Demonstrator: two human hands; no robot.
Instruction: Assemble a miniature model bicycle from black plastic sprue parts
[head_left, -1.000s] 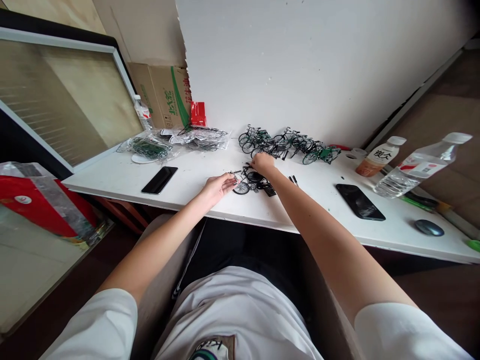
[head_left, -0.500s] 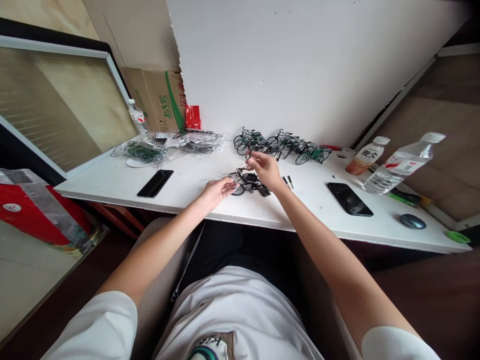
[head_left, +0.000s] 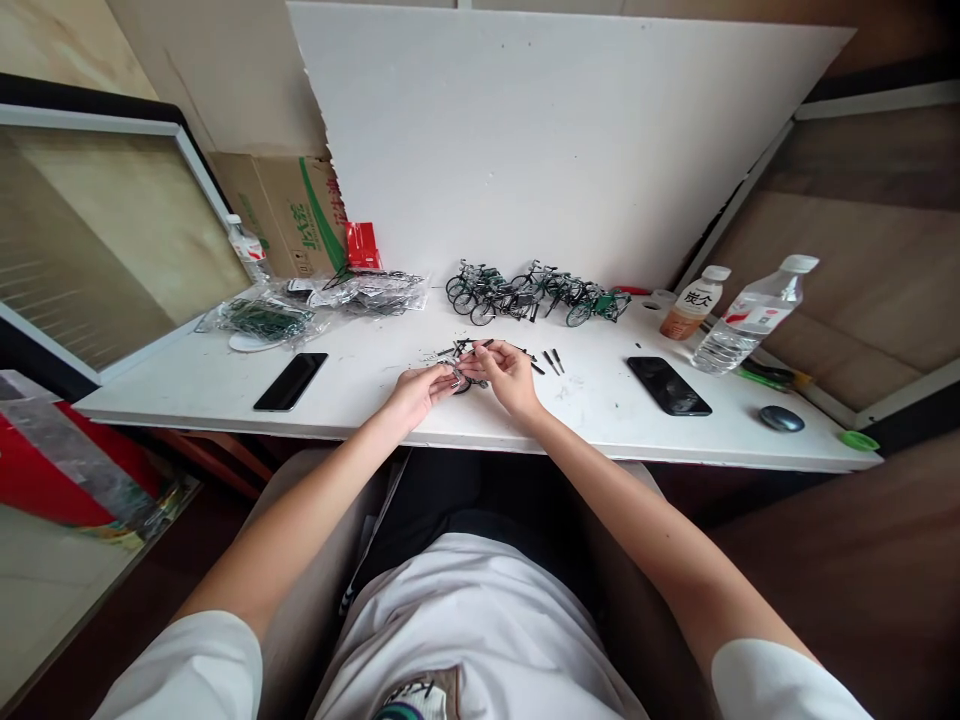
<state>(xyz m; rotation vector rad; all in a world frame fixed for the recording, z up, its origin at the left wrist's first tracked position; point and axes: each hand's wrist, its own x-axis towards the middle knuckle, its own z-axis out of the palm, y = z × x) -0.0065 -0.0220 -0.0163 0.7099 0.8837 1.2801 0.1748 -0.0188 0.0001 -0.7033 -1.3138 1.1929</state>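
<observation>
My left hand (head_left: 421, 393) pinches a small silvery part (head_left: 456, 374) just above the front of the table. Close beside it, my right hand (head_left: 508, 376) is closed with its fingertips on a small thin dark piece (head_left: 486, 344), whose kind is too small to make out. The fingertips of both hands nearly meet. Under and behind them lie black model bicycle parts, among them a small wheel (head_left: 471, 384), partly hidden by my fingers. Several small model bicycles (head_left: 525, 292), black and green, stand upright in a cluster at the back.
Clear bags of parts (head_left: 277, 312) lie at the back left, near a water bottle (head_left: 247, 248). One phone (head_left: 291, 382) is left of my hands, another phone (head_left: 669, 386) right. Two small dark screwdriver-like tools (head_left: 553, 360), a brown-drink bottle (head_left: 694, 303), a large water bottle (head_left: 754, 315) and a mouse (head_left: 781, 418) are rightward.
My right hand has come down and nearer to my left hand, bringing its dark piece close to the silvery part. The head view has shifted slightly.
</observation>
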